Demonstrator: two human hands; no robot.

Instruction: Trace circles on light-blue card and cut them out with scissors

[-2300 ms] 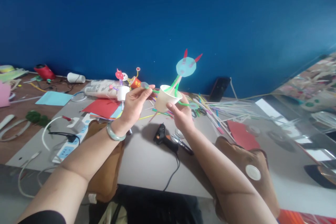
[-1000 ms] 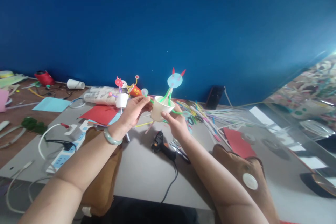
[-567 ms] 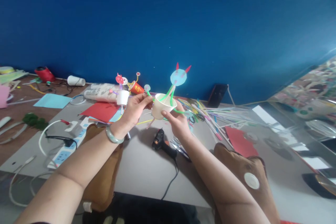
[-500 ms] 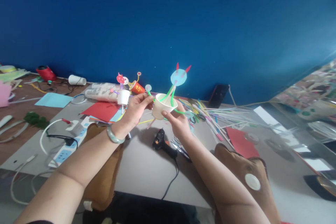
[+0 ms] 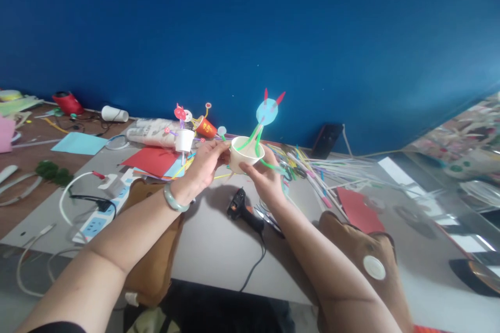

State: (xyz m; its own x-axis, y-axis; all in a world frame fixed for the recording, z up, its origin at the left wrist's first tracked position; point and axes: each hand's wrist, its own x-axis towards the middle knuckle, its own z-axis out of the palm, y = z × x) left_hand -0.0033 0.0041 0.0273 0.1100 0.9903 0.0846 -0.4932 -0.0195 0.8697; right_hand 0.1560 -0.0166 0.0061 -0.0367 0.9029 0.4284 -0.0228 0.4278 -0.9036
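Note:
Up over the middle of the table, both hands hold a white paper cup (image 5: 242,160), its open mouth tilted toward me. My right hand (image 5: 269,179) grips its right side, thumb on the front wall. My left hand (image 5: 205,166) is closed at the left side, fingertips against the cup where a green pipe-cleaner arm comes out; the exact grip is partly hidden. Green pipe cleaners rise from inside the cup to a light-blue paper disc (image 5: 267,111) with two red pointed ears. A small pale disc (image 5: 222,131) tops the left arm.
Below the cup lies a black glue gun (image 5: 242,210) with its cord, beside scissors (image 5: 265,214). A white cup figure (image 5: 183,140) and a red cup figure (image 5: 205,127) stand back left. Pipe cleaners (image 5: 312,177) spread rightward. A power strip (image 5: 97,223) lies left; a blue wall (image 5: 250,36) rises behind.
The cup has come up slightly and tips a little differently in my hands. My left fingers have shifted slightly along its left side. The table things stay put.

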